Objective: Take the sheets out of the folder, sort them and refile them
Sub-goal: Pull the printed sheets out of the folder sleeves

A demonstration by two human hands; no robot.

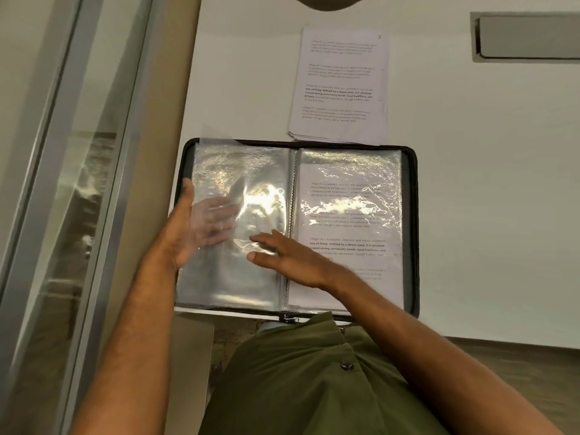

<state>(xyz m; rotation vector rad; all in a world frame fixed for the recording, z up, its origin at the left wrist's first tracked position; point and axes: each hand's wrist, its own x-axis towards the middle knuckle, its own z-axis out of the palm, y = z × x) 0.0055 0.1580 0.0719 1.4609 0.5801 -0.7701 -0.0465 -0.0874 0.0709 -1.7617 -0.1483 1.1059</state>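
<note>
A black zip folder [411, 233] lies open on the white table, with clear plastic sleeves on a centre spine. The left-hand sleeve [241, 164] looks empty and shiny. My left hand [183, 237] has its straight fingers slid under that sleeve, where they show blurred through the plastic; its thumb lies along the sleeve's outer edge. My right hand [292, 259] rests flat on the same sleeve near the spine, fingers straight. The right-hand sleeve holds a printed sheet [348, 243]. A stack of printed sheets [340, 86] lies on the table just beyond the folder.
The white table [489, 189] extends to the right and far side. A grey metal cable cover [527, 36] is set in its far right. A glass partition with a metal frame [94, 183] runs along the left, close to the table's edge.
</note>
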